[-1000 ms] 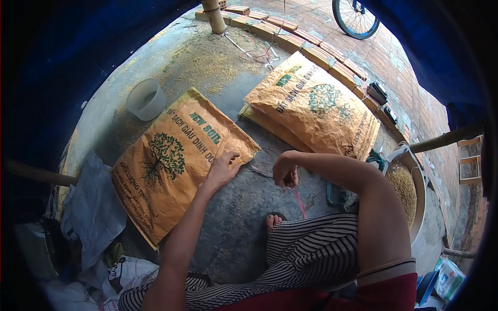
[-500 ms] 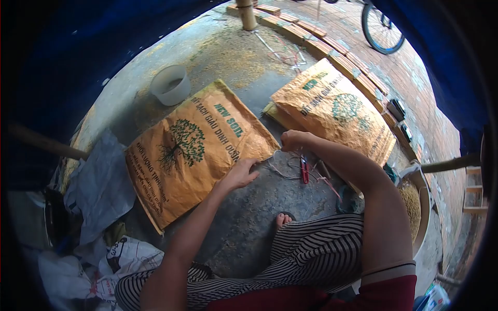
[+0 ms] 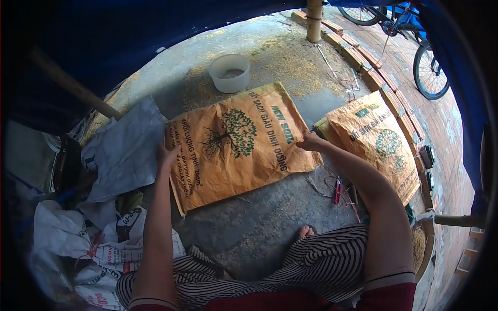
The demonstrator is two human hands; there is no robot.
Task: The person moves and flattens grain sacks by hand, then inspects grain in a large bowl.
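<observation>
An orange-brown woven sack [image 3: 228,166] with a green tree print and "NEW SOIL" lettering lies flat on the concrete floor before me. At its left edge, my left hand [image 3: 167,154] is closed on the border, thumb over the printed face; its other fingers are partly hidden and a little blurred. My right hand [image 3: 312,142] grips the opposite edge near the lettering, fingers bent. A second sack of the same kind [image 3: 373,140] lies to the right, apart from my hands. Between that sack and my foot lie a red-handled tool [image 3: 338,191] and loose strings [image 3: 321,182].
A translucent tub [image 3: 229,78] stands beyond the sack. Grey plastic sheeting [image 3: 124,147] and white printed bags [image 3: 111,254] are at the left. Bricks [image 3: 371,78] form a curb at the right, near a bamboo post [image 3: 314,23] and a bicycle [image 3: 431,70]. A grain-filled basket [image 3: 419,243] sits at the lower right.
My left hand has moved from the sack's near right side to its left edge. My right hand has shifted from the strings onto the sack's right edge. The view has turned.
</observation>
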